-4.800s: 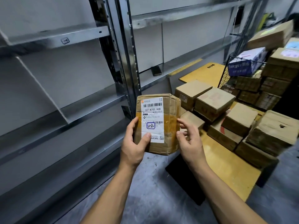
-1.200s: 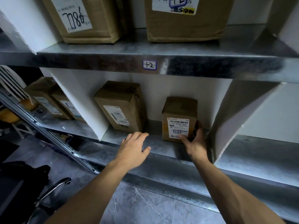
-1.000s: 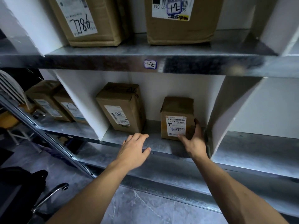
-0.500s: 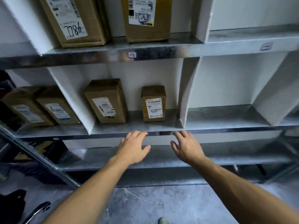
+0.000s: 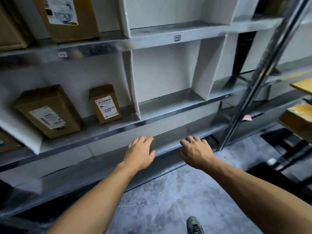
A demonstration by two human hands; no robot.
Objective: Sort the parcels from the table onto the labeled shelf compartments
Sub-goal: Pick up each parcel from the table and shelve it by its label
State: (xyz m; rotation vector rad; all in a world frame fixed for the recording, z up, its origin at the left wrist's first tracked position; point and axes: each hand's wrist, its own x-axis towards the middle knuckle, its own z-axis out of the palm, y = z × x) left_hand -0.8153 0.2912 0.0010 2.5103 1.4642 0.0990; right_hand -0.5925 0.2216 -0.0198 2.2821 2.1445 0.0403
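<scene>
The small brown cardboard parcel with a white label [image 5: 105, 103] stands on end on the grey metal shelf [image 5: 118, 130], long axis upright, top tipped slightly to the left. Its labelled face points out toward the aisle. It sits at the right end of its compartment, near the white divider panel [image 5: 133, 85], though I cannot tell if they touch. To its left in the same compartment, with a gap between them, a larger brown cardboard parcel [image 5: 48, 111] leans the same way, label outward. A small white tag [image 5: 62, 54] is stuck on the shelf edge above this compartment.

Both hands are lower down, in front of the bottom shelf edge and well apart from the parcels. The left hand [image 5: 140, 152] and the right hand [image 5: 195, 152] are palm down, fingers loosely spread, holding nothing. Nothing stands between the hands and the small parcel.

On the shelf above, a tall brown cardboard box with a printed label [image 5: 67, 16] stands over the tag. A shiny metal upright post [image 5: 263, 73] slants across the right side, with a pink scrap of paper [image 5: 246, 117] by it. Beyond it is a yellow wooden tabletop [image 5: 302, 85], cut off by the frame. A grey shoe [image 5: 194, 225] shows on the grey stone floor [image 5: 168, 200].

Everything is smeared by motion, so the print on the labels and the tag cannot be read. A brown box at the lower left edge [image 5: 8, 142] is mostly out of view.
</scene>
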